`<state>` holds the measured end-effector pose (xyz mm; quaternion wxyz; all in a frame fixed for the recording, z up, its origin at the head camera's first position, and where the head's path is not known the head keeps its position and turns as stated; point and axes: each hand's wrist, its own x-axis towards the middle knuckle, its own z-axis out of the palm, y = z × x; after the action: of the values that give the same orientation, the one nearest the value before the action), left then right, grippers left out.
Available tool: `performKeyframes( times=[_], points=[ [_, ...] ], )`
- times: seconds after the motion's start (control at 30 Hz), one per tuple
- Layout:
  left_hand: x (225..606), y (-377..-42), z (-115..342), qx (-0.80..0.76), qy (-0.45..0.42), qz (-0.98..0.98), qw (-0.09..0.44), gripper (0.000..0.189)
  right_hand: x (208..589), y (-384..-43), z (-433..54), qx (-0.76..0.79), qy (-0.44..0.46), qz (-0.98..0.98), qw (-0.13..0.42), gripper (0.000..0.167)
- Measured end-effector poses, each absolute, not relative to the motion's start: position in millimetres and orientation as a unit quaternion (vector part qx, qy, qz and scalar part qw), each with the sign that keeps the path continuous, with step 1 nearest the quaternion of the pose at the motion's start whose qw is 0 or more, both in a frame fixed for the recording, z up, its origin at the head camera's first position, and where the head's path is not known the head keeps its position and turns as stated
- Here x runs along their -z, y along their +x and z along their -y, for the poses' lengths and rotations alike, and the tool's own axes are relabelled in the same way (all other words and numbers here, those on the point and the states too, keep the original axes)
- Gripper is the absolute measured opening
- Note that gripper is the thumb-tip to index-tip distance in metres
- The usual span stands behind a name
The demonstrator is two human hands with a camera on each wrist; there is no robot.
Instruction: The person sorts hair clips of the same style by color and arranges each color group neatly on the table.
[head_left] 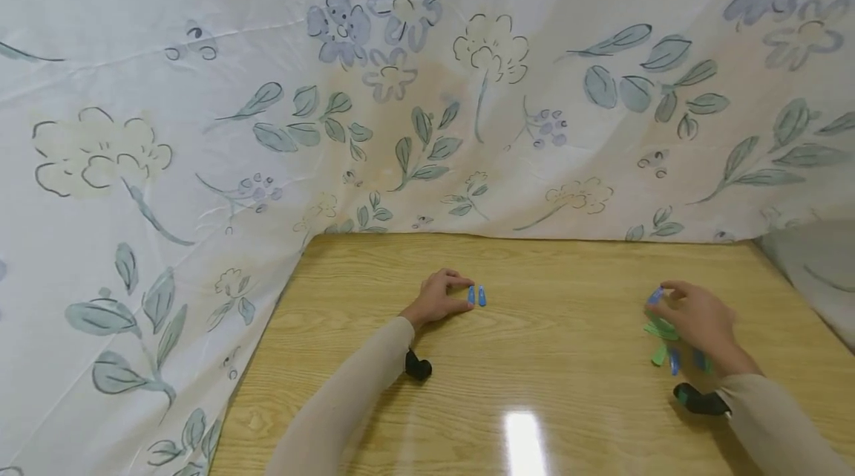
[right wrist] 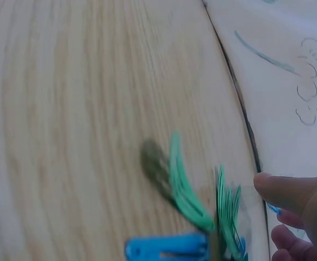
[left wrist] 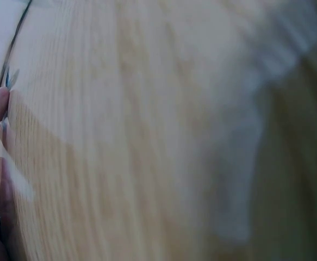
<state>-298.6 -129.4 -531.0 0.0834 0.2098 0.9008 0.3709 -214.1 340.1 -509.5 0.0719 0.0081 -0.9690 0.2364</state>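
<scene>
On the wooden table, two blue hair clips lie side by side, a left clip (head_left: pixel 471 295) and a right clip (head_left: pixel 482 295). My left hand (head_left: pixel 437 298) has thumb and index finger at the two ends of the left one, pinching it. At the right, my right hand (head_left: pixel 701 320) holds another blue hair clip (head_left: pixel 655 296) between thumb and forefinger. Beneath that hand is a loose group of green hair clips (right wrist: pixel 188 190) and blue hair clips (right wrist: pixel 166 247), partly hidden by it in the head view.
A flowered cloth (head_left: pixel 427 90) hangs behind the table and along its left side. The wooden table (head_left: pixel 534 357) carries a bright light reflection near its front. Dark straps (head_left: pixel 417 367) sit at both wrists.
</scene>
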Motion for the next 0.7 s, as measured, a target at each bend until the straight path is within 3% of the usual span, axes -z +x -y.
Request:
performKeyframes(
  times=[0.7],
  points=[
    [530, -297, 128, -0.369, 0.208, -0.902, 0.081, 0.046, 506, -243, -273, -0.325, 0.135, 0.936, 0.031, 0.056]
  ],
)
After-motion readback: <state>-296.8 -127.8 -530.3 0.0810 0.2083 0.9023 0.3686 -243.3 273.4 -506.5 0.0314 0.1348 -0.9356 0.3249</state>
